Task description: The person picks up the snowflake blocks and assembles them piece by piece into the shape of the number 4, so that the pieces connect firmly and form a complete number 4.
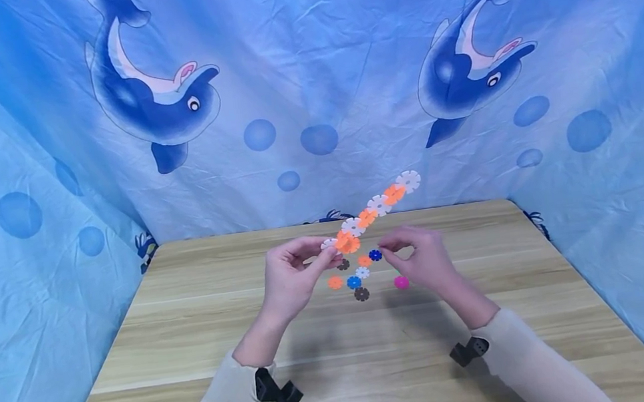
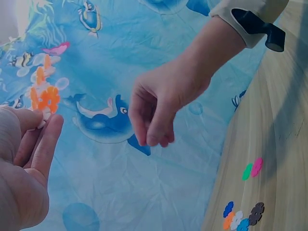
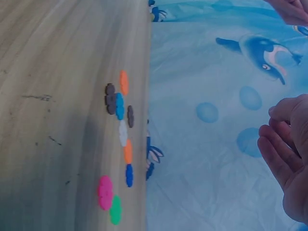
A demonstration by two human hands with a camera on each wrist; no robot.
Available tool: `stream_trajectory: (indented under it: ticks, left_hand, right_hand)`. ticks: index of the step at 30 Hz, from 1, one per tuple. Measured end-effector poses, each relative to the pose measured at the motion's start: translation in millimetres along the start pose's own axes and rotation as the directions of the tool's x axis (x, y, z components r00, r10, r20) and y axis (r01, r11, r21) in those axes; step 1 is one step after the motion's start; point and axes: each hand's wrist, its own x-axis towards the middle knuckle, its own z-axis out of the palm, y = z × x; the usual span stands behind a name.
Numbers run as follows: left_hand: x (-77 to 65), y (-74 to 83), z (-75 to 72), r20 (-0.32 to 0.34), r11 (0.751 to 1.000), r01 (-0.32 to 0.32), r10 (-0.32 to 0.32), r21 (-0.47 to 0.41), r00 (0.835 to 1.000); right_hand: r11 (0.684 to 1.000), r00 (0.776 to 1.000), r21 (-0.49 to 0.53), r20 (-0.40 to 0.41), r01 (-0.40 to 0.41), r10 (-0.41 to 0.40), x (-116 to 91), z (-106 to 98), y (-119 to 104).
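Observation:
My left hand (image 1: pixel 289 279) pinches the lower end of a chain of flower-shaped interlocking discs (image 1: pixel 367 217) between thumb and fingers. Orange and white discs alternate along the chain, which slants up to the right above the table. At the held end, an orange disc (image 2: pixel 46 98) shows in the left wrist view, beside a white one partly covered by the fingertips. To the right of the chain and apart from it, my right hand (image 1: pixel 422 257) hovers with loosely bent fingers. Nothing shows between its fingertips in the left wrist view or the right wrist view.
Loose discs lie on the wooden table (image 1: pixel 195 350) below the hands: dark blue (image 1: pixel 375 255), orange (image 1: pixel 335 282), light blue (image 1: pixel 353 282), white (image 1: pixel 362 272), brown (image 1: pixel 362 294), pink (image 1: pixel 401 282) and green (image 3: pixel 115 210). A blue dolphin-print curtain (image 1: pixel 308 42) hangs behind the table.

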Motion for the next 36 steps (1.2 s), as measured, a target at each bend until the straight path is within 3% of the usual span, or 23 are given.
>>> stream_trajectory:
  ticks: [6,11,23,27,36]
  left_hand:
    - [-1.3,-0.4,0.8,-0.007,1.0,-0.004,0.004,0.017,1.0]
    - [-1.1,0.6,1.2,0.005,1.0,-0.007,0.007,-0.029,1.0]
    - [-3.3,0.5,0.0,0.003,1.0,0.016,-0.016,-0.006,1.0]
    - [-3.8,0.3,0.1,0.002,1.0,0.006,-0.006,-0.004,1.0]
    - [-3.5,0.2,0.0,0.006,1.0,-0.003,0.003,0.003,1.0]
  right_hand:
    - [0.997,0.993,0.029,0.091,-0.074,0.071,-4,12,6]
    - [0.992,0.978,0.011,0.172,-0.123,0.119,-5,25,10]
    - [0.977,0.904,-0.036,0.374,-0.209,0.207,-12,55,19]
    - [0.968,0.882,-0.03,0.405,-0.249,0.24,-14,62,23]
    - [0.958,0.859,-0.059,0.43,-0.282,0.279,-18,73,30]
